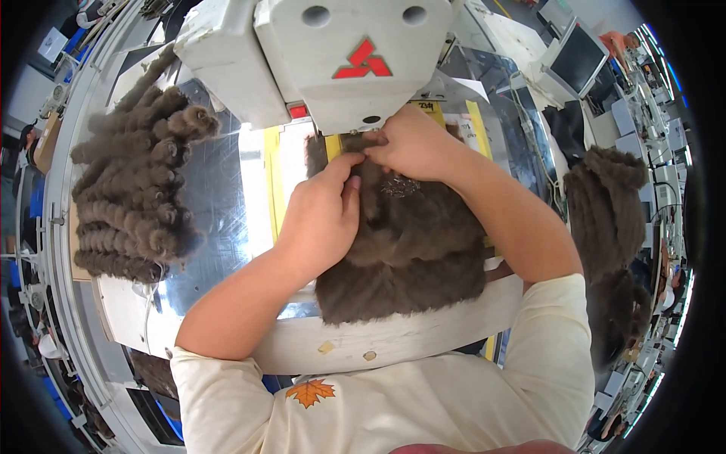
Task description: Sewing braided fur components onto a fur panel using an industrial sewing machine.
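A piece of dark brown fur (pixel 408 250) is spread over the sewing machine's bed and hangs down to the table's front edge. Its far end runs in under the head of a white sewing machine (pixel 355 91). My left hand (pixel 321 208) lies at the fur's left side, thumb and forefinger pinching its edge just before the machine. Close beside it my right hand (pixel 416 144) has bent fingers closed on the fur right under the machine head. Some shiny specks show on the fur below my right hand. The needle area is mostly hidden by the head and my fingers.
At left, several rolled bundles of brown fur (pixel 140 181) are piled on the table. More brown fur (pixel 605 212) hangs at the right. Yellow tape strips (pixel 273 181) mark the shiny metal table top (pixel 219 227). A monitor (pixel 576 66) stands at the far right.
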